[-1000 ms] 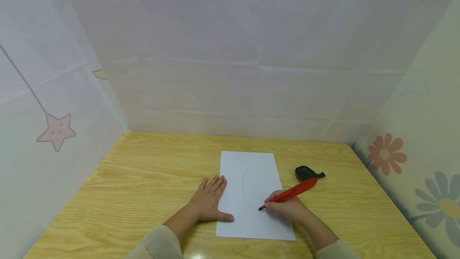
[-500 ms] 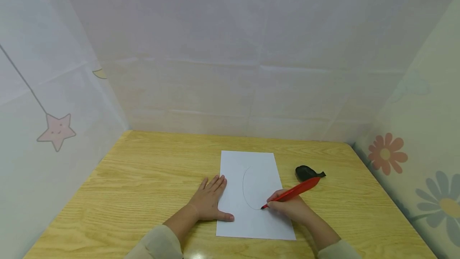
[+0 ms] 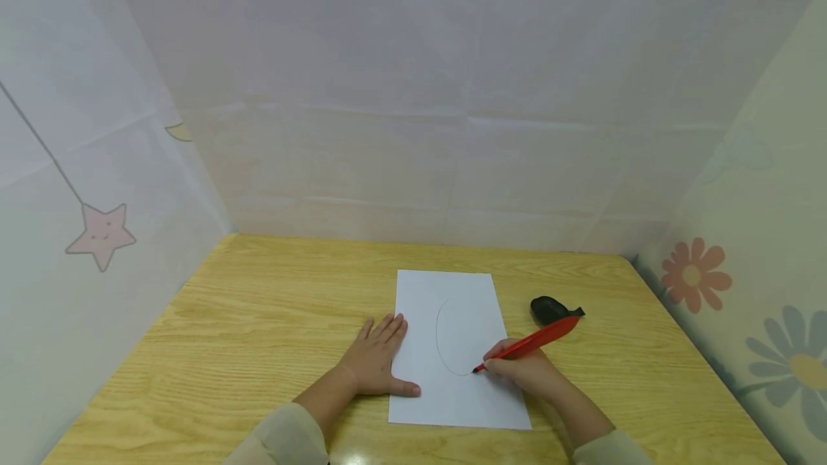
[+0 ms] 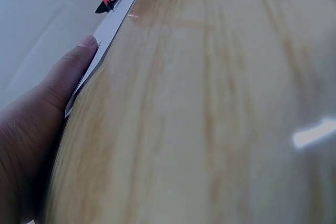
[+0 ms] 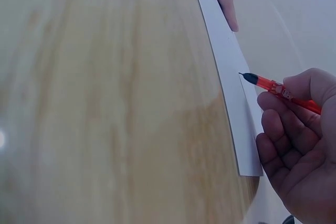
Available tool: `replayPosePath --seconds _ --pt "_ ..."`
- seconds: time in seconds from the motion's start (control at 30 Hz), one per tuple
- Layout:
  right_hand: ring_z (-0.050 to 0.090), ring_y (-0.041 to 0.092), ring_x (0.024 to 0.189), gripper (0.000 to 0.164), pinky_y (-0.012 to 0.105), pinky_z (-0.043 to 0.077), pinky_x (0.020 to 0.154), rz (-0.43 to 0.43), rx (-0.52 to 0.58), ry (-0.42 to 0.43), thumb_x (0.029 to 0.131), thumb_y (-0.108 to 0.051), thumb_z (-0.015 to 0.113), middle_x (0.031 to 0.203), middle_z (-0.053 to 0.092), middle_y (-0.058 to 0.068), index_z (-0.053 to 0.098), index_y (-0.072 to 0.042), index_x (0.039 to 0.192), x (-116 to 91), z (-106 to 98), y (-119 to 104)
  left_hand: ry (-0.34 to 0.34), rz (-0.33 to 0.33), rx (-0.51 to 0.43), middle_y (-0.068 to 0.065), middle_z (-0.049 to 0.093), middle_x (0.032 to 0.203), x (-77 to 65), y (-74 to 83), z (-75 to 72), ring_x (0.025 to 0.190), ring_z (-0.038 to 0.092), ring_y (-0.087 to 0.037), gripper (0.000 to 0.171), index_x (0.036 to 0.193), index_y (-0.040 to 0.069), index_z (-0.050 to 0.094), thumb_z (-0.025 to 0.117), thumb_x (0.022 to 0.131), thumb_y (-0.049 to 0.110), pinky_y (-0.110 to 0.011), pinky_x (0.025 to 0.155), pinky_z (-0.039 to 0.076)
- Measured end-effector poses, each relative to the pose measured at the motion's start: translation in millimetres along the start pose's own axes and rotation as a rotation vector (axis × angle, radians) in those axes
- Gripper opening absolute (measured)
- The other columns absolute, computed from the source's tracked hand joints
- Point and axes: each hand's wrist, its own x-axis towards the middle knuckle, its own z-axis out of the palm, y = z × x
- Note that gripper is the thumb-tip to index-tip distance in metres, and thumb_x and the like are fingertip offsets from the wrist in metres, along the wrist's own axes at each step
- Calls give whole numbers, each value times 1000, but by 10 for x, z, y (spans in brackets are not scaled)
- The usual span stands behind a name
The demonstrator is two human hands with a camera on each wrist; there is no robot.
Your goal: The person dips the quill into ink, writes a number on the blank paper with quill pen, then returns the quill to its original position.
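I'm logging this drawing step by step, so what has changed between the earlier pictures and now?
The right hand has moved slightly rightward and away from the person with the red pen, and the curved line reaches a little further right. Nothing was taken hold of or let go. The left hand, paper and black object stayed put.

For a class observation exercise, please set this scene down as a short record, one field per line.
Table: wood-grain top
Paper: white, lying flat, bearing a thin curved line
Left hand: spread over the paper's left edge, thumb on the paper
Right hand: holds a red pen, tip at the line's lower end
Dark object: right of the paper, identity unclear
Backdrop: pale, with printed star and flowers
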Motion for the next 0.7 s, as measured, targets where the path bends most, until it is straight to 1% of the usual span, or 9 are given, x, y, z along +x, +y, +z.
replayPosePath --seconds 0.17,0.27,0.4,0.57,0.7 --pt "49 15 68 20 25 40 59 15 -2 11 84 -21 75 76 63 -1 72 -6 97 7 -7 3 3 5 -2 -8 11 166 5 -6 11 154 8 -25 120 158 8 16 54 73 85 -52 124 6" --pt "48 14 68 21 24 39 58 6 4 11 85 -21 74 76 62 -1 71 -5 98 13 -13 10 8 10 -10 -8 10 166 8 -11 19 154 7 -26 121 157 8 16 54 73 85 -53 124 4" --pt "46 14 67 21 24 38 57 -8 1 15 86 -20 73 75 62 -1 71 -4 99 28 -12 39 11 14 -10 -9 11 166 5 -12 12 154 8 -26 120 157 7 17 54 73 84 -54 123 5" --pt "46 15 67 21 25 37 57 22 -4 52 86 -20 74 75 62 -2 71 -4 98 45 5 63 15 14 -6 -9 14 166 -11 3 -19 154 11 -27 120 157 6 19 55 73 84 -54 123 7" --pt "47 16 67 18 25 38 57 36 -9 82 85 -20 75 75 64 -1 72 -5 96 39 11 53 19 13 -17 -9 14 166 -9 5 -6 154 10 -27 120 157 6 19 56 73 84 -54 123 6"
